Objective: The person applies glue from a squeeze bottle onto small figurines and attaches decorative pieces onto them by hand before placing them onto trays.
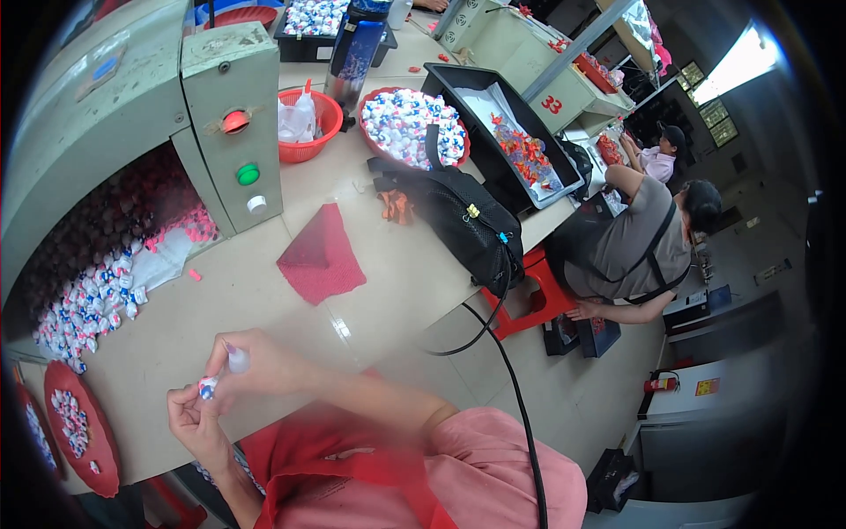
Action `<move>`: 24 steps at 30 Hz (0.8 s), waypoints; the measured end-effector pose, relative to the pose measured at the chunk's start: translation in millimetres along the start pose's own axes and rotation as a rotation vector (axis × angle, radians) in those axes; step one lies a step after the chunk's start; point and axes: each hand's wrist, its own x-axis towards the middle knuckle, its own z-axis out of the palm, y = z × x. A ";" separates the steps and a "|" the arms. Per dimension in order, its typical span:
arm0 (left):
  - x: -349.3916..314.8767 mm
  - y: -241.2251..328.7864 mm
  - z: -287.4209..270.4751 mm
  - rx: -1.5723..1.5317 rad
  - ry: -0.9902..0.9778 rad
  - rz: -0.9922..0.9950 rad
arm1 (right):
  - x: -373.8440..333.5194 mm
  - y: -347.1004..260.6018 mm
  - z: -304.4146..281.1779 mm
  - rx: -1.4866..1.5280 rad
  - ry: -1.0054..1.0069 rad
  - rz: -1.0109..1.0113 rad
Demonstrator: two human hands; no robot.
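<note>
My left hand [196, 429] pinches a small white, blue and pink figure piece [207, 388] between thumb and fingertips, above the table's near edge. Just above it, my right hand [256, 353] closes round a small whitish squeeze bottle [237, 360] with a thin pointed tip. Both hands are nearly together at the figure piece; whether the bottle touches it, I cannot tell. A heap of similar white and blue pieces [106, 282] lies at the mouth of the green-grey machine [231, 97] on the left. Beside my left hand, a red tray [104, 454] holds several small pieces.
A folded red cloth [324, 256] lies mid-table. Beyond it are a black bag [463, 216], a red basket [310, 152] with bottles, a tray of pieces [414, 125], a tumbler [357, 53] and a black bin [441, 84]. Another person [630, 234] sits on a red stool [548, 286].
</note>
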 end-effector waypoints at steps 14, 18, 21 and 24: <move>9.9 -0.9 16.3 0.025 -0.003 -0.044 | 2.1 1.7 -14.2 0.065 -0.006 -0.013; 15.4 -8.4 26.1 0.036 -0.060 -0.064 | 1.7 21.0 -34.2 0.006 -0.018 0.006; 19.3 -9.3 42.0 0.067 -0.044 -0.144 | -4.5 11.9 -40.6 0.068 0.034 0.048; 22.4 -7.8 61.4 0.057 -0.064 -0.101 | -16.1 -1.5 -52.2 0.159 0.078 0.017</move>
